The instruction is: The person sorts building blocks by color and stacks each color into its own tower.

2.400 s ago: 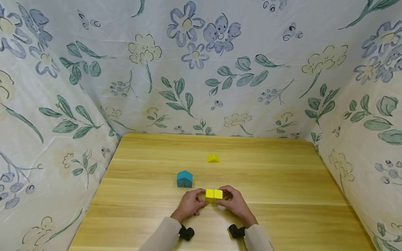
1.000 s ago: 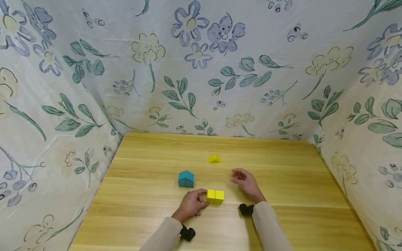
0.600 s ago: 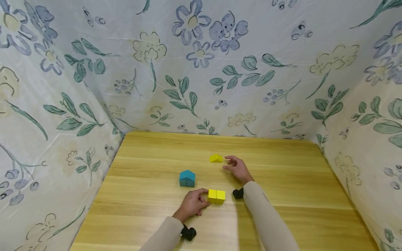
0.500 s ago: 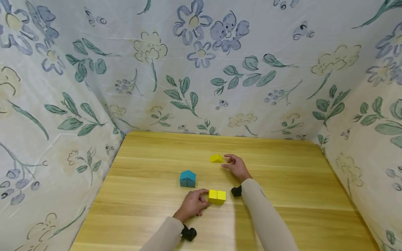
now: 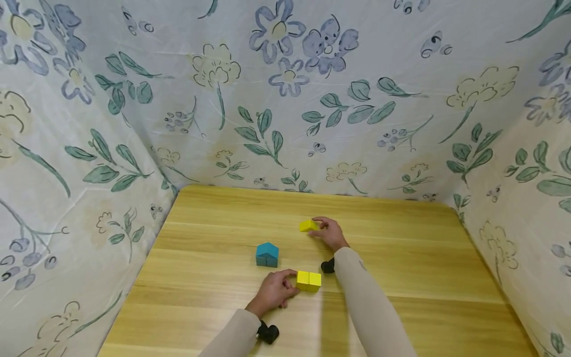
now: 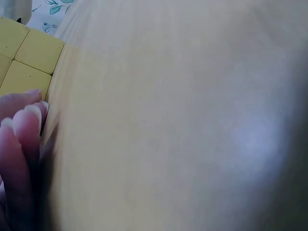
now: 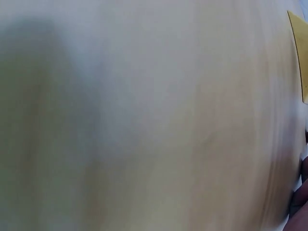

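Observation:
My left hand (image 5: 272, 291) holds the left side of two yellow cubes (image 5: 309, 281) that stand side by side on the table, its index finger at the far corner and thumb at the near one. In the left wrist view a fingertip lies against the yellow cube faces (image 6: 41, 50). Farther back, my right hand (image 5: 331, 233) pinches a yellow triangular block (image 5: 308, 226) between thumb and fingers. Only an edge of this triangular block (image 7: 301, 53) shows in the right wrist view. Left of the cubes sits a blue house shape (image 5: 267, 255), a triangular block on two cubes.
The wooden table (image 5: 424, 258) stretches out around the blocks. Floral cloth (image 5: 290, 99) hangs behind it and along both sides. Each wrist carries a small black camera (image 5: 268, 332).
My right hand has left the yellow cubes, moved away and leftward to the yellow triangular block, and taken hold of it. That block has turned slightly. My left hand stays at the cubes.

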A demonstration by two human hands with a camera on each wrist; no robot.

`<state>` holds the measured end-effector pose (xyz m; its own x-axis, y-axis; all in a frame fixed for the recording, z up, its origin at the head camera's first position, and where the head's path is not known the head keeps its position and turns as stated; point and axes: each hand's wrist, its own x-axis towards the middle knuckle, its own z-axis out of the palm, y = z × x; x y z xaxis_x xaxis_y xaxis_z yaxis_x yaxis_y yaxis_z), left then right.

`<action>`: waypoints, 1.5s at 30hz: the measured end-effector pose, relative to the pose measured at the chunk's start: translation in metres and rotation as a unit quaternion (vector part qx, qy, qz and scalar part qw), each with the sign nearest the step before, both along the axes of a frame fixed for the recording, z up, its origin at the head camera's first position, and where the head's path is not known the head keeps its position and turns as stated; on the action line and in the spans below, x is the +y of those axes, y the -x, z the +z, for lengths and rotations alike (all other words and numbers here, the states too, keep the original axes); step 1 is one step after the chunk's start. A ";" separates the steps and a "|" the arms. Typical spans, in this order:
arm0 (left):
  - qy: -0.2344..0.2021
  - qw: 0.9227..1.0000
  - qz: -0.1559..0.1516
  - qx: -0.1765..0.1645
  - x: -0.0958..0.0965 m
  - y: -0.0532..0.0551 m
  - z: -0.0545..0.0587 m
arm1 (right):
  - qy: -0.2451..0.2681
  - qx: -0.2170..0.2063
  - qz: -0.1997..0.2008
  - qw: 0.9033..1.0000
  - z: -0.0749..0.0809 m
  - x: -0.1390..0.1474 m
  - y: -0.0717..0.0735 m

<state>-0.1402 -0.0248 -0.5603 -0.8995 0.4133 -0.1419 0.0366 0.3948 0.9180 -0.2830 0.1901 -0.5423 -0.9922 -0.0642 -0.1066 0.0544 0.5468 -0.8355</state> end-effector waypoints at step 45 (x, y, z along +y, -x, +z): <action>0.017 1.000 -0.003 -0.002 0.000 0.000 0.001 | 0.072 -0.038 0.011 0.997 0.008 0.010 -0.051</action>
<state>-0.1403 -0.0244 -0.5591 -0.8965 0.4132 -0.1597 0.0349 0.4251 0.9045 -0.2324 0.2003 -0.5345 -0.9800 -0.1053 -0.1688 0.1095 0.4228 -0.8996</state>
